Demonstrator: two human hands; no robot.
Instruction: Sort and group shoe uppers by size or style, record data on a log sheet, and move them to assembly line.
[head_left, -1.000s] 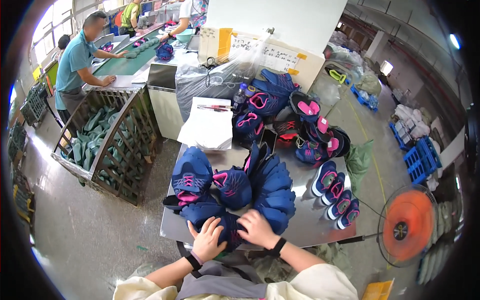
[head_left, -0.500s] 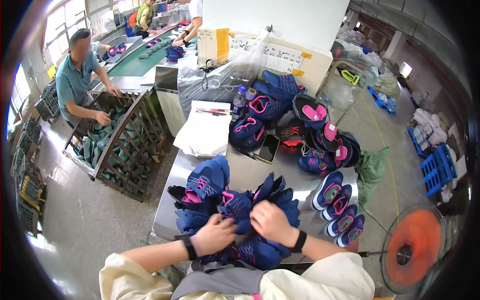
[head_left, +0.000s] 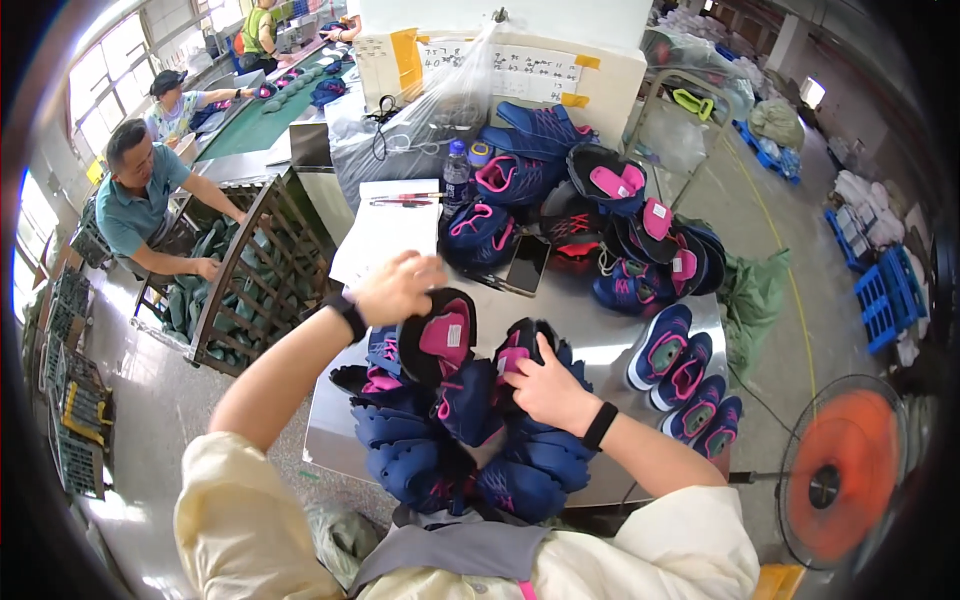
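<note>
Navy shoe uppers with pink trim (head_left: 410, 450) are bunched in front of me on the metal table. My right hand (head_left: 552, 388) grips a dark upper (head_left: 515, 352) on the right of the bunch, its fingers on the pink lining. My left hand (head_left: 398, 290) is raised at the top edge of another upper (head_left: 440, 335), whose pink inside and white label face me. Its fingers look bent and apart, with nothing seen in them. Between the hands another navy upper (head_left: 467, 402) leans with its lacing toward me.
Finished shoes (head_left: 682, 375) line the table's right side. Behind lie a phone (head_left: 525, 266), paper sheets (head_left: 385, 235), a bottle (head_left: 457, 175) and a heap of shoes and uppers (head_left: 530, 180). An orange fan (head_left: 850, 470) stands right. A person (head_left: 150, 200) reaches into a rack cart (head_left: 255, 265).
My left hand has risen up and left from the bunch. The upper below it now shows its pink inside. My right hand has moved slightly up and right, onto a dark upper.
</note>
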